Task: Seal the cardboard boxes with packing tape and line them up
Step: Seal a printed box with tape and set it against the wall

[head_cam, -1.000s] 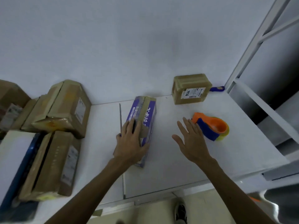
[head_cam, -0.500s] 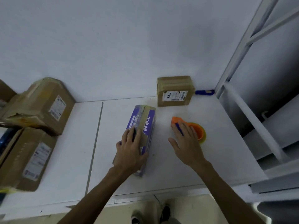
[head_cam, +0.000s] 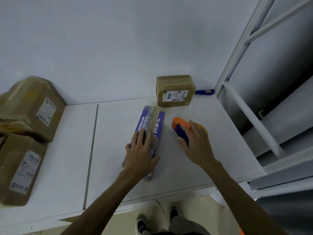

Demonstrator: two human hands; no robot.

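A long purple box with brown tape along its top lies in the middle of the white table. My left hand rests flat on its near half, thumb against the right side. To its right sits an orange and blue tape dispenser. My right hand lies over it, thumb on the blue handle and fingers curled over the orange body. A small taped brown box with a white label stands against the wall behind.
Two larger brown boxes sit at the left, one at the back and one nearer. A blue object lies by the wall at the back right. A white metal shelf frame borders the table's right edge.
My right hand moved from above the table onto the tape dispenser and closed over it. My left hand stayed on the purple box. The view shifted right.
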